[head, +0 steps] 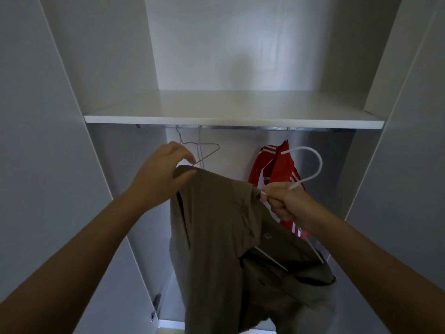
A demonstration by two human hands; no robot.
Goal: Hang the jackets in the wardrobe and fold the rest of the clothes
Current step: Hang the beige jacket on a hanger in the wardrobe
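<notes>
A brown jacket hangs in front of me inside the open white wardrobe. My left hand pinches its upper left shoulder. My right hand grips the neck of a white hanger together with the jacket's collar; the hanger's arms run down into the jacket. A red jacket with white stripes hangs from the metal rail behind my right hand.
An empty wire hanger hangs on the rail at the left, just behind my left hand. A white shelf sits above the rail. Wardrobe doors stand open on both sides.
</notes>
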